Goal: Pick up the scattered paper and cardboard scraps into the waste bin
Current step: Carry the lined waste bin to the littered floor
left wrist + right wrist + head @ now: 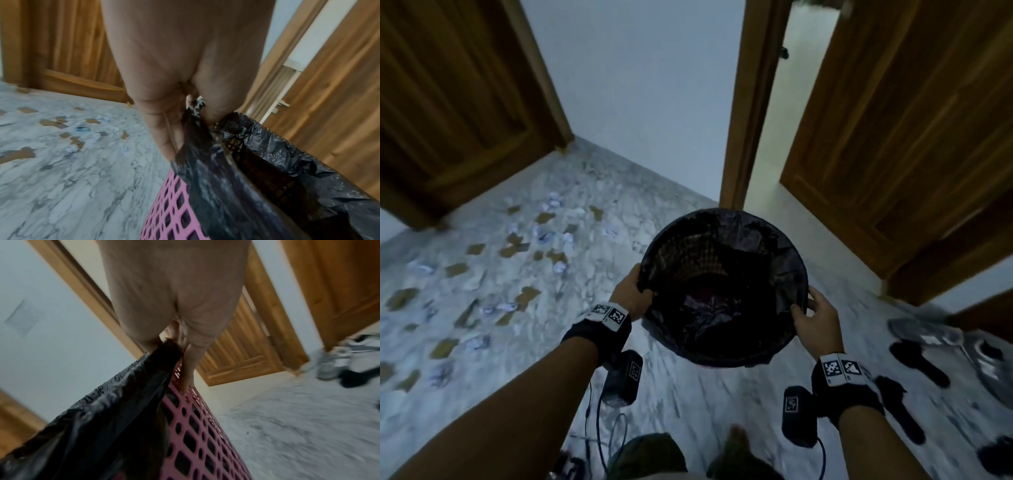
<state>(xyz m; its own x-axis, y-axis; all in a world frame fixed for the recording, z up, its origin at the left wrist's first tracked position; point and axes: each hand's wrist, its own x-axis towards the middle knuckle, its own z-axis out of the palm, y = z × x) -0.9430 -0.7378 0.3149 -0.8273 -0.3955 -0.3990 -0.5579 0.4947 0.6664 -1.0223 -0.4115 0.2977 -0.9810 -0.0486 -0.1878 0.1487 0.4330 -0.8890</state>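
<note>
I hold a round pink lattice waste bin [784,246] lined with a black plastic bag [267,170] above the marble floor. My left hand [635,291] grips its left rim [185,123], thumb inside and fingers outside. My right hand [813,311] grips the right rim [180,363] the same way. Nothing but the crumpled liner shows inside the bin. Brown cardboard scraps [527,296] and crumpled white paper scraps [560,266] lie scattered over the floor to the left, also in the left wrist view as cardboard pieces [53,123] and paper balls [72,148].
A closed wooden door [448,102] stands at the left and an open wooden door [911,154] at the right, with a doorway gap [784,120] between frame and door. Shoes and sandals [928,356] lie on the floor at right. Cables [599,431] hang by my legs.
</note>
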